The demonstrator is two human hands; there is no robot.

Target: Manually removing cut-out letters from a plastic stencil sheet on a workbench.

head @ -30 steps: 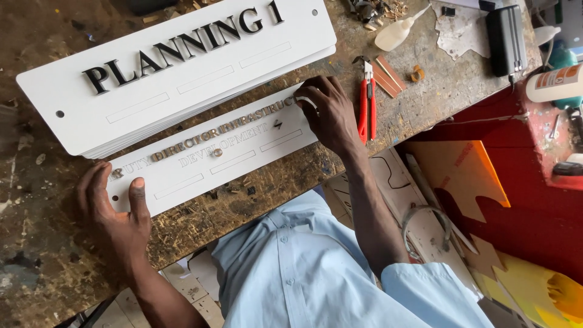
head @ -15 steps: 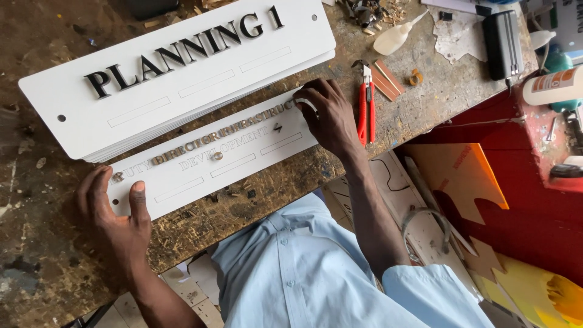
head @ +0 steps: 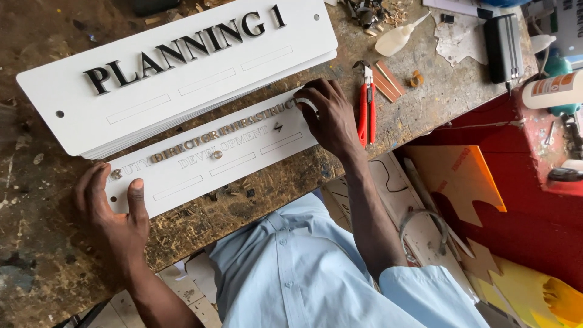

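On the scratched wooden table [head: 255, 200], the left hand [head: 115, 212] lies flat, pinning one end of a white sign [head: 212, 155]. The right hand [head: 331, 115] presses curled fingers on the other end, red pliers [head: 366, 103] just beside it.

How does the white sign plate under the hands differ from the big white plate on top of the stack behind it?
The small sign plate lies single on the workbench; the big top plate rests on a stack. The small sign plate carries small metallic letters in two rows; the big top plate bears large black ones in one row. The left hand and right hand touch only the small sign plate. Both plates are white with recessed slots.
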